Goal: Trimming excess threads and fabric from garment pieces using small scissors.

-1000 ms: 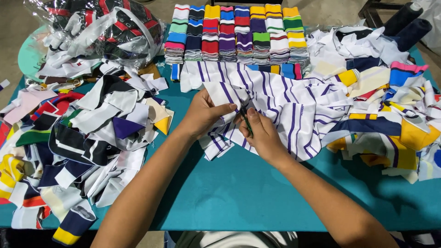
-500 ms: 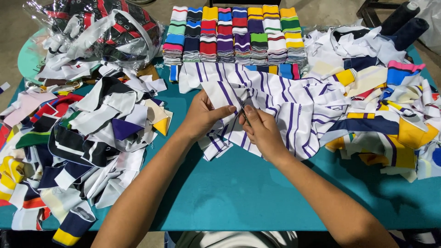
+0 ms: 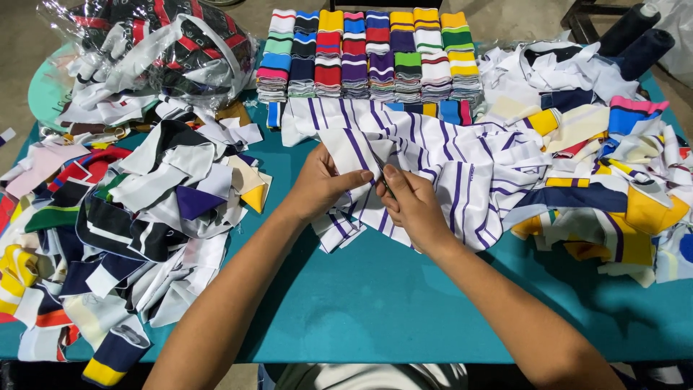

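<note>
A heap of white knit strips with purple stripes (image 3: 447, 162) lies at the middle of the teal table (image 3: 382, 303). My left hand (image 3: 321, 184) pinches the edge of one strip between thumb and fingers. My right hand (image 3: 411, 206) is closed just beside it, and a thin dark tool (image 3: 384, 186), too small to identify, shows between its fingers against the same strip. The two hands almost touch above the cloth.
Neat stacks of folded striped collars in many colours (image 3: 368, 54) line the far edge. Loose mixed cloth pieces pile at the left (image 3: 123, 209) and right (image 3: 613, 173). A clear plastic bag of fabric (image 3: 155, 47) sits far left. Dark thread cones (image 3: 635, 36) stand far right.
Both hands have stayed on the purple-striped strip, working along its edge; the cloth under them has shifted slightly. The piles around have not moved.
</note>
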